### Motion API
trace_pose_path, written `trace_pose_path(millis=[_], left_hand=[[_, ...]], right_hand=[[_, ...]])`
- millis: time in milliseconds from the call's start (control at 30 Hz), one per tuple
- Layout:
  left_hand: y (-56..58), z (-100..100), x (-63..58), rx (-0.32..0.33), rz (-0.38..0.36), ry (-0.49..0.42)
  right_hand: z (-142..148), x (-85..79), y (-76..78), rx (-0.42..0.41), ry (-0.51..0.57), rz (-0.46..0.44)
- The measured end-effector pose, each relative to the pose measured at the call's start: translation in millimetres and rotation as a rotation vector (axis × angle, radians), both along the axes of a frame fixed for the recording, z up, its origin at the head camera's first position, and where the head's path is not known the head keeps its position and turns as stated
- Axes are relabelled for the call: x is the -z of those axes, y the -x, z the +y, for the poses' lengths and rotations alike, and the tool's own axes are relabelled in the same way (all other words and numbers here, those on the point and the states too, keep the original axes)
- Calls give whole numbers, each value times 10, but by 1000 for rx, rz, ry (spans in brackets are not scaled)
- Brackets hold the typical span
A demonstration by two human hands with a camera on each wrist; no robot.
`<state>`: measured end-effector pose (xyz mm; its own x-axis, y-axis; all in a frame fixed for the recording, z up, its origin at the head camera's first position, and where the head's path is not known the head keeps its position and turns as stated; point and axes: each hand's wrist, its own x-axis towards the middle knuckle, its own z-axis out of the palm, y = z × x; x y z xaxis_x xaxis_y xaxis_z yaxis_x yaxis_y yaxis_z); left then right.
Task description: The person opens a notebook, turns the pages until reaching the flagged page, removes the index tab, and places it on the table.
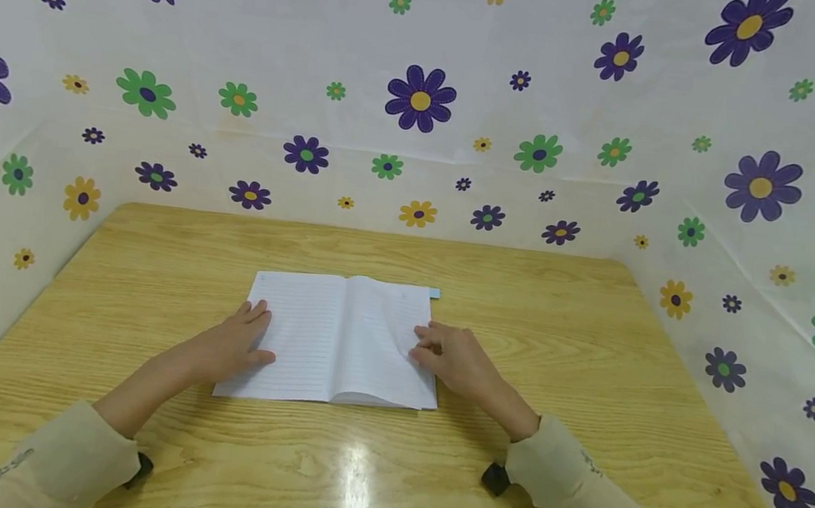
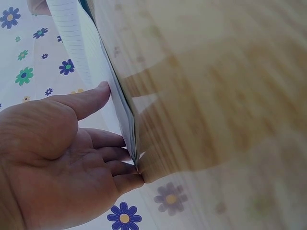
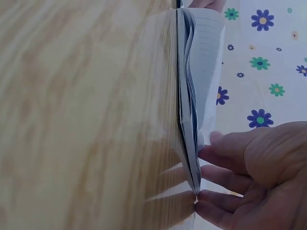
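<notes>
An open notebook [image 1: 299, 342] with white lined pages lies on the wooden table. On its left page rests my left hand [image 1: 239, 344], fingers stretched over the outer edge and thumb apart, pointing inward. In the left wrist view, the thumb of that left hand [image 2: 62, 148] touches the page while the other fingertips sit along the notebook's edge. My right hand [image 1: 457, 360] pinches the outer side of the right page [image 1: 382, 343], which creases near the fingertips and lifts in a curve at its bottom edge. The right wrist view shows the right hand [image 3: 244, 177] at the stacked page edges.
A small light-blue tab [image 1: 435, 293] sticks out at the notebook's top right corner. The wooden table [image 1: 202, 465] stretches around the notebook, with white flower-print sheeting [image 1: 369, 57] standing behind it and at both sides. A dark wrist device [image 1: 496, 479] shows beside the right sleeve.
</notes>
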<state>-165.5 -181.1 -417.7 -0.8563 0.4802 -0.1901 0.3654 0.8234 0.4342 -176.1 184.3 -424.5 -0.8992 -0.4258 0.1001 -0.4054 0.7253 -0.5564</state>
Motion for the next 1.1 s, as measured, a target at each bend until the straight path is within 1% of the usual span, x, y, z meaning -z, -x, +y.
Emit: trace_pose_path(millis=[200,333,433,500,600,667,900,1000,1100], left_hand=[[7,-8,3,5,2,-2],[10,-9,0,8,1,-6],[11,-10,0,5,-8,-13],[10,-10,2,2,-14,-15],[11,-6,7,1,-16,-10],[13,-2,6,0,-16,-4],[17,7,0,-10,-18,-7],[22,8,8,-12,-19,-4],[29,8,21,-11,-19,-4]], right_hand=[[-9,0,-5,-11,-13,-17],[-35,3,-4,-46,-41,-4],[-57,0,-11,-107,-65,15],[-74,-2,-18,-164,-96,23],[-110,-16,-32,-237,-160,5],[-140,-25,-37,-266,-195,-11],[-186,-40,-71,-300,-293,-64],[-177,-36,-86,-328,-309,-64],[-160,-43,-99,-342,-291,-65]])
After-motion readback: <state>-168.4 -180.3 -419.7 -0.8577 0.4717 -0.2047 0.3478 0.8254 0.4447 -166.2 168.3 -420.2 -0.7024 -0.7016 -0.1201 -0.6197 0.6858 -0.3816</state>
